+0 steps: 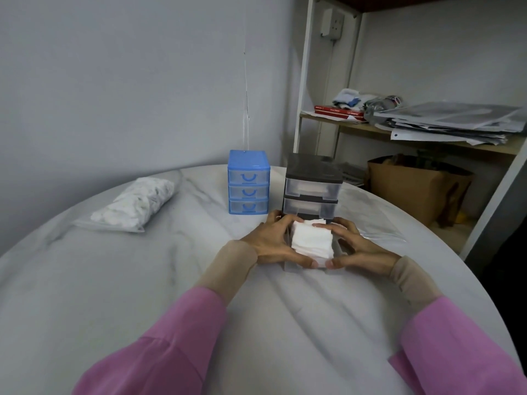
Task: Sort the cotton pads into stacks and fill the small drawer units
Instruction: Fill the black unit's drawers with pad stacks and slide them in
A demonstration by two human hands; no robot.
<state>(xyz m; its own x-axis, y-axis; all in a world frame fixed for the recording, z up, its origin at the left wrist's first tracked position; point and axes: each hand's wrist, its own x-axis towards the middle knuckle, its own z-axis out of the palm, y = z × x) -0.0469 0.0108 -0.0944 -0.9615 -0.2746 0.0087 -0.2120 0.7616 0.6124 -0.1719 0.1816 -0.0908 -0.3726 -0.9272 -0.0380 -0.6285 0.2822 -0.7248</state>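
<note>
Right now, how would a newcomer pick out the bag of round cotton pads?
Start at the round marble-look table. Left of the blue drawer unit, near the far left edge, lies a clear plastic bag of round cotton pads. The only other bag lies flat, at right.

I'm at a round white marble-look table set against a plain grey wall, with a white-framed shelf unit on my right holding papers and red books, a wall socket above and a cardboard box below.
</note>
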